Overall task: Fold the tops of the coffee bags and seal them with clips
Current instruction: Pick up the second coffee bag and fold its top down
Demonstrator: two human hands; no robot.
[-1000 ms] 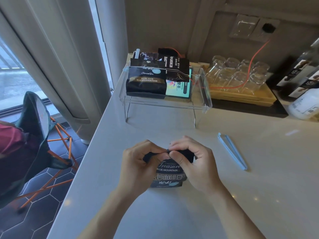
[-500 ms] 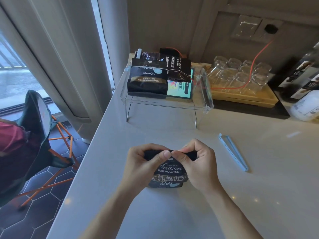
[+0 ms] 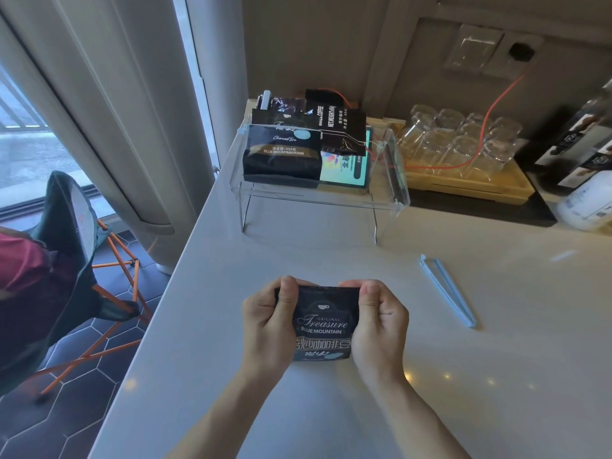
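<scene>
A black coffee bag with white "Treasure Blue Mountain" print stands on the white counter in front of me. My left hand grips its left top corner and my right hand grips its right top corner, thumbs pressed on the folded-down top edge. A light blue sealing clip lies on the counter to the right of my right hand, apart from it. More black coffee bags sit in a clear acrylic rack at the back.
Upturned glasses stand on a wooden tray at the back right, crossed by an orange cable. A white bottle is at the far right. The counter's left edge drops to a tiled floor with a folding chair.
My hands have slid apart from the middle of the bag's top to its two corners, and the folded top now lies flat between them.
</scene>
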